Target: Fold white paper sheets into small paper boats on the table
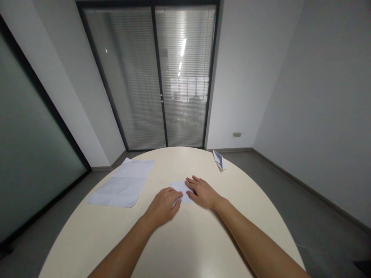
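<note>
A small white piece of folded paper (186, 199) lies flat on the table between my hands. My left hand (165, 204) rests over its left side, fingers bent, with thumb and index finger closed on the paper's edge. On the opposite side, my right hand (203, 193) lies palm down with its fingers spread, the fingertips touching the paper's right part. Both hands partly cover the paper, so its full outline is hidden.
Creased white sheets (123, 184) lie at the left of the round, cream-coloured table (174, 247). A folded paper piece (219, 160) stands near the far right edge. Beyond the table are a glass door with blinds (185, 116) and grey walls.
</note>
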Demonstrator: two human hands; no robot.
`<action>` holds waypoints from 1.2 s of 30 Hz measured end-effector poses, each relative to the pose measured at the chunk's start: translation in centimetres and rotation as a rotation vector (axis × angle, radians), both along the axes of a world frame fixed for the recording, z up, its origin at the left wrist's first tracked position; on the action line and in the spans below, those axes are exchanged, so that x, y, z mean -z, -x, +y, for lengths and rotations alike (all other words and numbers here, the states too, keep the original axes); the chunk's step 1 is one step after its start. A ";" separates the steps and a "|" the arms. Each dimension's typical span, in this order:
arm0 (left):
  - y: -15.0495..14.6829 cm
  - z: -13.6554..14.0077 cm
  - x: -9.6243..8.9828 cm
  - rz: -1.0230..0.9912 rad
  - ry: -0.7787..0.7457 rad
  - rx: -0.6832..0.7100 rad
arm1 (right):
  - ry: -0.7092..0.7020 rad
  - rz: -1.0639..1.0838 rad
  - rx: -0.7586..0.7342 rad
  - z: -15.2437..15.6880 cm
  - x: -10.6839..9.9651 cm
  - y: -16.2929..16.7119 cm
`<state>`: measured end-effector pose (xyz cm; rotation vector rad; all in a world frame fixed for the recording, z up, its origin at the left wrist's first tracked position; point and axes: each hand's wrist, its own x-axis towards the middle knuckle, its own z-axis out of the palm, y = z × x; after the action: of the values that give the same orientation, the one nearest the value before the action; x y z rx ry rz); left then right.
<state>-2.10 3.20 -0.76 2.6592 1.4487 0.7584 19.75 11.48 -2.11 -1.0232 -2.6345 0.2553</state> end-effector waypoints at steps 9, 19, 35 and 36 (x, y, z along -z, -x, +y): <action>-0.2 -0.2 -0.4 0.130 -0.027 -0.079 | -0.072 0.052 -0.036 0.2 0.3 0.0; 0.6 0.1 1.0 0.039 0.025 -0.114 | 0.005 0.229 0.099 0.5 0.2 0.0; 1.0 0.6 2.0 -0.017 0.092 -0.278 | 0.213 0.499 -0.023 0.8 0.7 -0.1; 1.1 0.6 1.9 -0.015 0.094 -0.276 | 0.215 0.499 -0.021 0.7 0.6 -0.1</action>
<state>-3.15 3.79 -2.69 2.4099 1.8228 0.7013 19.81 12.20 -2.71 -0.8564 -2.1963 0.7118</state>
